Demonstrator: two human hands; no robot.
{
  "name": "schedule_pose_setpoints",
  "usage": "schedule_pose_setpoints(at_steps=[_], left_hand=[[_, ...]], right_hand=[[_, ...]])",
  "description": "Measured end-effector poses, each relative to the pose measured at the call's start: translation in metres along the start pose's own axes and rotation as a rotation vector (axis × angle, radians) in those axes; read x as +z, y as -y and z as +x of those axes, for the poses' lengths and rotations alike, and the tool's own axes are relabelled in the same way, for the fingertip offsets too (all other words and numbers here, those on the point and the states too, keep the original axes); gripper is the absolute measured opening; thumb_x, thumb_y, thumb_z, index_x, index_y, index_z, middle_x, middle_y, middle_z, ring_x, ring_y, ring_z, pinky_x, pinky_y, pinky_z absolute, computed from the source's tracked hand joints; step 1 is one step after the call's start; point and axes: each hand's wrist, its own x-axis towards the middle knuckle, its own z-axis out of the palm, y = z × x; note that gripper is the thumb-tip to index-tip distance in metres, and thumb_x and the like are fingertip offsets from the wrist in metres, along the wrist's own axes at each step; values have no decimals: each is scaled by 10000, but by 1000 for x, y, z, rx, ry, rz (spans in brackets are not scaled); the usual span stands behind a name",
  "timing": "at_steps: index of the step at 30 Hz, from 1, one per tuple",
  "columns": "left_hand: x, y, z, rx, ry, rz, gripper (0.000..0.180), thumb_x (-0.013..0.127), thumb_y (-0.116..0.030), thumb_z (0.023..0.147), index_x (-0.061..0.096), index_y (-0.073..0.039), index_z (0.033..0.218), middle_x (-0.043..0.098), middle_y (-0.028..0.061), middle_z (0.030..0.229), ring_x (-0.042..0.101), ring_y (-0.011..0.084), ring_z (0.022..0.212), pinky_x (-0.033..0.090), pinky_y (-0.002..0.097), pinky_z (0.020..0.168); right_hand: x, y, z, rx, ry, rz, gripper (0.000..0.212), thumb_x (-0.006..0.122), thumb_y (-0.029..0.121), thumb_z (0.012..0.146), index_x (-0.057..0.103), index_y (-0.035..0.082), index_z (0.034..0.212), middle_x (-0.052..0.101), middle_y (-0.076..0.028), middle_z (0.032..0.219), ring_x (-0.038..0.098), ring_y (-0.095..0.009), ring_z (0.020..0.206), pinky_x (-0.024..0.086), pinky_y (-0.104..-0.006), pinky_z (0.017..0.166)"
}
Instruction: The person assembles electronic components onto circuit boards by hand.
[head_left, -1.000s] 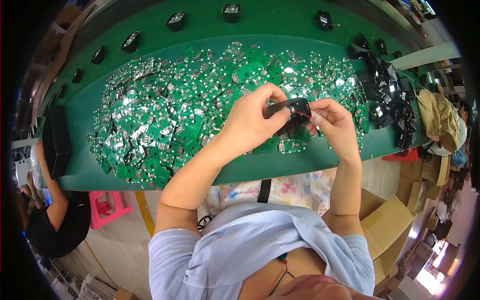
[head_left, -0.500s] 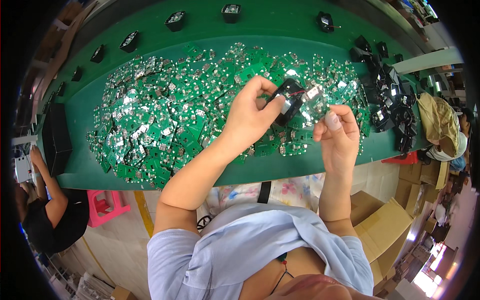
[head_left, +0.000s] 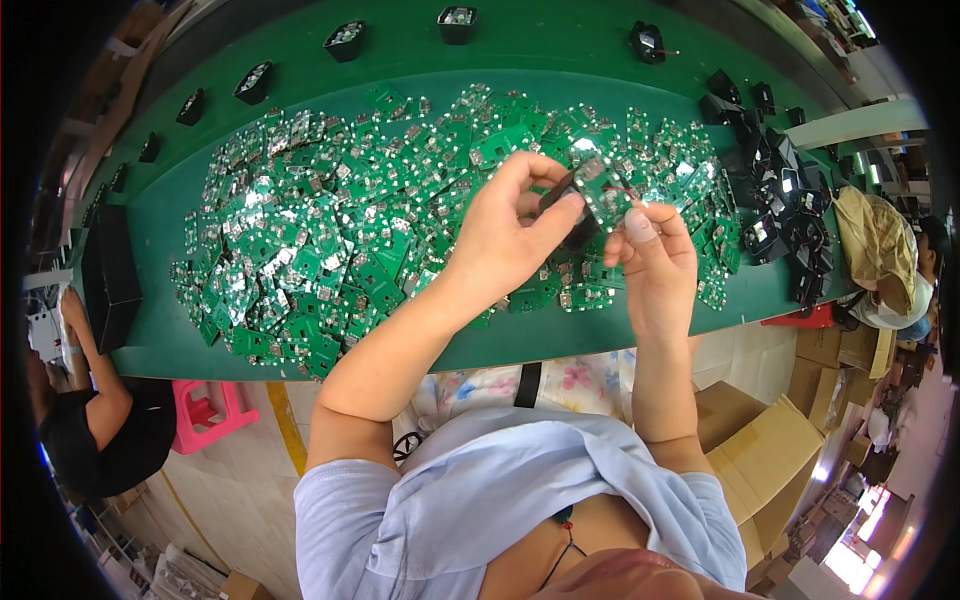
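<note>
My left hand is closed around a small black plastic housing, held above the pile. Between the fingertips of my right hand is the edge of a green circuit board, tilted over the housing's open side. A short red wire shows by the board; where its ends attach is too small to tell. Below both hands spreads a broad heap of green circuit boards with silver parts, lying on the green work surface.
Black housings are heaped at the right. Several more, such as one filled housing, stand in a row along the far green strip. A black box stands at the left end, near a co-worker's arm. Cardboard boxes are at lower right.
My right hand has moved left, bringing the circuit board over the housing, which my left hand still holds. Housings in the far row have shifted slightly left.
</note>
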Motion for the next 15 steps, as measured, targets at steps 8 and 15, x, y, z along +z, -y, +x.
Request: schedule_pose_setpoints(at_steps=[8,15], left_hand=[[4,0,0,16,50,-5,362,666,-162,789,481,6,1051,549,87,930,558,119,780,508,235,587],[5,-5,0,-136,-7,-4,230,598,-191,857,508,-32,997,571,11,821,538,49,691,472,188,524]], right_hand=[[3,-3,-4,19,-35,-51,101,549,73,868,504,3,926,596,-96,744,591,-145,616,499,-250,550],[4,-5,-9,-116,-11,-246,197,605,43,824,522,2,997,555,-71,838,549,-119,672,470,-227,570]])
